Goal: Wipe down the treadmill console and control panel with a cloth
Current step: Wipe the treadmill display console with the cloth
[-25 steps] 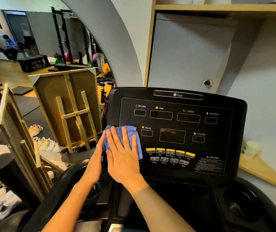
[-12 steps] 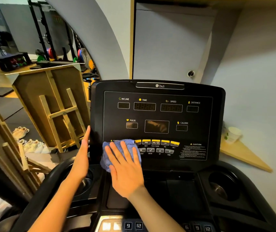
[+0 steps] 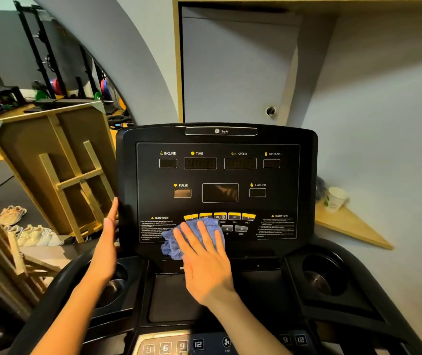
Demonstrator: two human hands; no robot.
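Note:
The black treadmill console (image 3: 217,175) faces me, with dark displays and a row of yellow buttons (image 3: 234,216) low on its panel. My right hand (image 3: 204,260) lies flat, fingers spread, pressing a blue cloth (image 3: 171,242) onto the lower middle of the panel; the cloth covers the left buttons. My left hand (image 3: 108,239) rests flat against the console's left edge, holding nothing. A lower strip of numbered keys (image 3: 174,345) shows at the bottom.
Cup holders sit at left (image 3: 113,288) and right (image 3: 324,278) of the console. A paper cup (image 3: 335,198) stands on a wooden corner shelf (image 3: 350,226) to the right. Wooden easels (image 3: 71,175) and several shoes (image 3: 12,213) are on the left.
My right hand slid the cloth down from the upper left of the panel to its lower edge, then right over the buttons. My left hand stayed at the console's left edge.

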